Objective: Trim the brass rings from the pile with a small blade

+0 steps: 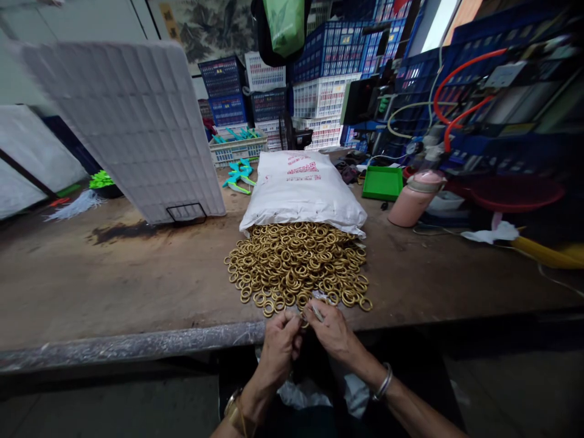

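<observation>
A heap of brass-coloured rings (296, 261) spills from the mouth of a white woven sack (301, 182) on the table. At the heap's near side my two hands meet, both with fingers pinched. One gold ring (305, 325) shows between the fingertips, at my left hand (280, 344). My right hand (335, 331) has a small, slim, pale tool (317, 313) between thumb and fingers; its exact kind is too small to tell. Just beyond the right fingers, a bit of clear plastic (323, 297) lies among the rings.
A tall white padded panel (132, 128) stands on the left of the wooden table (173, 280). To the right are a green tray (382, 184), a pink bottle (416, 198) and a machine with orange hoses (449, 115). Stacked crates (323, 97) fill the back.
</observation>
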Demonstrator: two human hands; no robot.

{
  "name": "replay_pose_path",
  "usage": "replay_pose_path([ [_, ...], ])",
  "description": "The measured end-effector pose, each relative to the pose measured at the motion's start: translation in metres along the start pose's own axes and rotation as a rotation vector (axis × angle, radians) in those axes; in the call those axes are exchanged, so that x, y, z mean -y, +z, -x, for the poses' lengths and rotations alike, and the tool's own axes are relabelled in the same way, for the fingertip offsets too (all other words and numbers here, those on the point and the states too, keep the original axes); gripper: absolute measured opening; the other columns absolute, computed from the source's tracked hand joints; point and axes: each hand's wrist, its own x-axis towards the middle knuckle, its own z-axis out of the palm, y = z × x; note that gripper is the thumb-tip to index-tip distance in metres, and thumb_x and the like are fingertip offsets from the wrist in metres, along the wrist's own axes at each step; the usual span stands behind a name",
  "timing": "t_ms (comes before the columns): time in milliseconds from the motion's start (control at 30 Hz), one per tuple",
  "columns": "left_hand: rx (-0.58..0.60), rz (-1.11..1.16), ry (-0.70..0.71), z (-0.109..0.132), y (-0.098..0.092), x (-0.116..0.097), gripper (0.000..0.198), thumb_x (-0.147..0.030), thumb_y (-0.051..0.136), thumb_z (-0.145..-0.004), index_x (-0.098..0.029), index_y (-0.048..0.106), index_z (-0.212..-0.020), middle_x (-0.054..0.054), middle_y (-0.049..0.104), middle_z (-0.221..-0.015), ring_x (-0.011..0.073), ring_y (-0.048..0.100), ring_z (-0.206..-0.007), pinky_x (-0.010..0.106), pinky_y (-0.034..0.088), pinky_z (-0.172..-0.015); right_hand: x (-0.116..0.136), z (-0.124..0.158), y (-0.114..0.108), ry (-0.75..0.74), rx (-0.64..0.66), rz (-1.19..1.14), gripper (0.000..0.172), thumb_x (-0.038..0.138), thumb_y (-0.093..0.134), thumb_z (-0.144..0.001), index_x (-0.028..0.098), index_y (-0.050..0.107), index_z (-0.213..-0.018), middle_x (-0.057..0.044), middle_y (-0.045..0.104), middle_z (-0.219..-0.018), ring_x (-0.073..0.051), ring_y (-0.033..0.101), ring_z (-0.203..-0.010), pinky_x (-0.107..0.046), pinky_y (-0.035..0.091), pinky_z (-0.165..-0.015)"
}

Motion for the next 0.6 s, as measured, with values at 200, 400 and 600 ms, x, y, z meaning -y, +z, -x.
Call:
replay_pose_path([
  [200,0.037,0.288,-0.134,-0.002,-0.003,0.000,0.035,-0.036,0.067,-0.060,-0.017,0.048,-0.081,-0.007,0.046,-0.054,0.0015,0.032,-0.037,0.013,0.015,-0.034,0.008,0.006,-0.002,-0.100,0.058,-0.042,0.020,0.036,0.044,-0.081,0.019,0.054,-0.087,-0.001,0.059,-0.077,-0.012,0.051,-0.068,-0.024,0.038,-0.062],
  [400,0.014,0.368,-0.132,0.000,-0.002,0.004,0.035,-0.036,0.066,-0.062,-0.019,0.042,-0.081,-0.007,0.050,-0.055,0.0013,0.033,-0.035,0.012,0.016,-0.033,0.005,0.005,0.005,-0.020,0.069,-0.173,0.020,0.034,0.046,-0.079,0.018,0.055,-0.071,0.001,0.058,-0.066,-0.011,0.051,-0.064,-0.023,0.040,-0.061],
  [600,-0.030,0.276,-0.013,0.005,0.001,0.005,0.038,-0.046,0.061,-0.066,-0.020,0.042,-0.087,-0.005,0.054,-0.060,0.0015,0.032,-0.034,0.013,0.018,-0.033,0.003,0.000,0.009,0.160,0.046,-0.476,0.018,0.035,0.051,-0.072,0.017,0.054,-0.070,0.002,0.055,-0.061,-0.011,0.051,-0.055,-0.022,0.041,-0.054],
])
